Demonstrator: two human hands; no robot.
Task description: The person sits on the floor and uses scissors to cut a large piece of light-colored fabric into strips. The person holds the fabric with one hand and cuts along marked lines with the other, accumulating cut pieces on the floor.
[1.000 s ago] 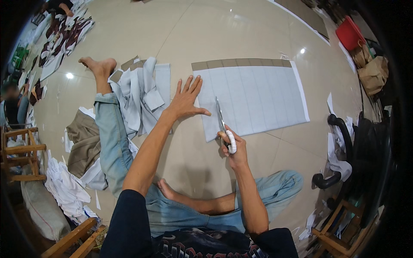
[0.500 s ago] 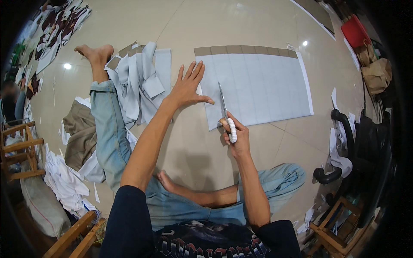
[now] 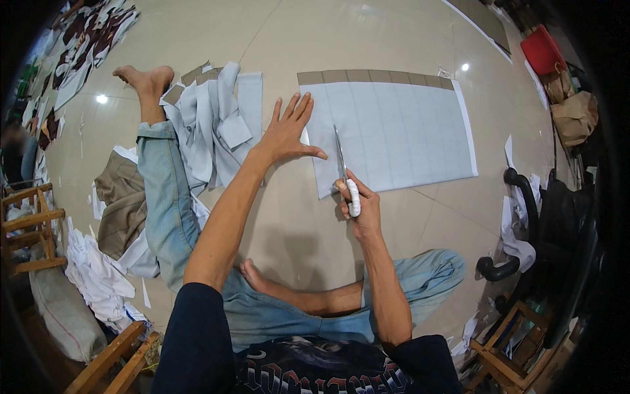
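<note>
A pale grey-blue cloth [image 3: 407,131] with faint lines and a brown strip [image 3: 374,76] along its far edge lies flat on the tiled floor before me. My left hand [image 3: 289,133] rests with fingers spread at its left edge, thumb over the cloth. My right hand [image 3: 365,209] grips a pair of scissors [image 3: 340,154], its handle wrapped in white. The blades point away from me over the near left part of the cloth. They look closed or nearly so, and whether any cloth lies between them I cannot tell.
Cut pale cloth strips [image 3: 203,125] lie heaped beside my outstretched left leg [image 3: 164,203]. Further left are brown fabric [image 3: 123,207], white scraps [image 3: 95,269] and a wooden stool [image 3: 33,223]. A black chair base [image 3: 525,217], a paper bag [image 3: 575,118] and a red container [image 3: 543,50] stand right.
</note>
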